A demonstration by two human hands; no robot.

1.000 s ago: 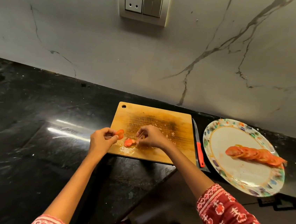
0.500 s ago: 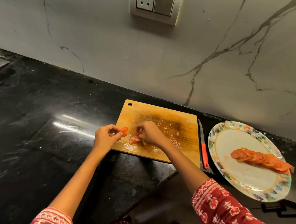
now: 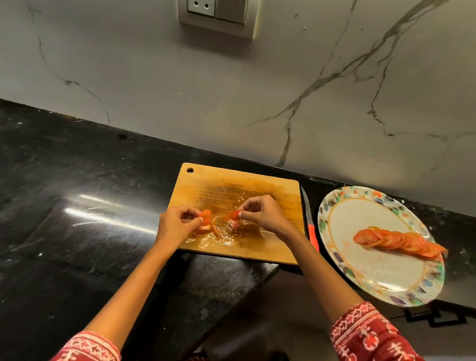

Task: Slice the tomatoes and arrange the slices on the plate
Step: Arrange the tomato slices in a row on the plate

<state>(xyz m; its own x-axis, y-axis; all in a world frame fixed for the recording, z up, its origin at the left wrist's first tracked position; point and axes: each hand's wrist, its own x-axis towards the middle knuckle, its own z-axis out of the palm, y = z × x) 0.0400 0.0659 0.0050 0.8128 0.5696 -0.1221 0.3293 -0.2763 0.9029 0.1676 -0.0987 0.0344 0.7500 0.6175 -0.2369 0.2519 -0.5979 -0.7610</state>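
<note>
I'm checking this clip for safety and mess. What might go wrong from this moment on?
1. The left hand and right hand each pinch wet tomato slices above the juice-covered cutting board; a slippery grip may drop one on the way to the plate.
2. The knife lies between board and plate, right on that path; a hand crossing over might brush it.
3. The plate seems to overhang the counter edge, so a nudge could tip it.

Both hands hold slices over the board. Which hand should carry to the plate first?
Probably the right hand: it pinches a tomato slice nearer the plate, on its own side.
</note>
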